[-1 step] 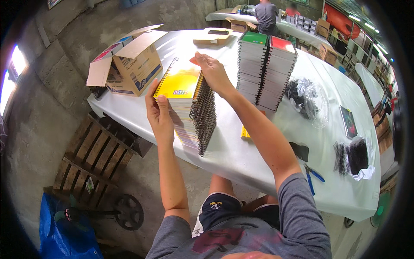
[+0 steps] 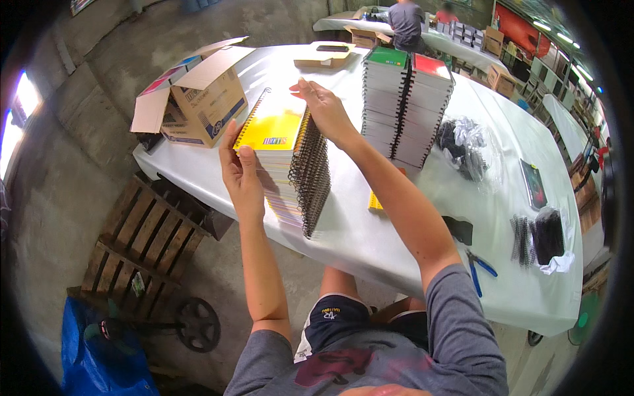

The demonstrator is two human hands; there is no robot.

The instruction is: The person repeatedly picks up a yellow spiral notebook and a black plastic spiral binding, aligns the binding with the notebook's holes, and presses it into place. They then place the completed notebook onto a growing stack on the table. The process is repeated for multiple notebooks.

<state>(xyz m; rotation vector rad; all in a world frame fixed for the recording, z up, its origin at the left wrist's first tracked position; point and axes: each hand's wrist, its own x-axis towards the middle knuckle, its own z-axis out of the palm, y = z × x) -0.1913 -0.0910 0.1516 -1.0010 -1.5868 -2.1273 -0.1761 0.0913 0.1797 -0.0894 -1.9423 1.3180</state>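
A tall stack of spiral-bound notebooks point(image 2: 281, 188) stands near the front edge of the table, its dark wire coils mostly on the right side. On top lies a notebook with a yellow cover point(image 2: 269, 132). My left hand point(image 2: 243, 165) is at the stack's left side, thumb near the front corner and fingers stretched along the left edge. At the far right corner of the top cover is my right hand point(image 2: 323, 109), its fingers extended and apart with nothing visible in them. Whether its fingertips touch the cover is hard to see.
Two taller notebook stacks, green-topped point(image 2: 388, 58) and red-topped point(image 2: 432, 67), stand to the right. An open cardboard box point(image 2: 205, 109) sits at left. Blue-handled pliers point(image 2: 477, 270), black wire coils point(image 2: 548, 237) and a plastic bag point(image 2: 472, 148) lie on the white table point(image 2: 422, 204).
My left fingers have loosened slightly from the stack's left edge. My right fingertips have spread a little; the stack stays in place.
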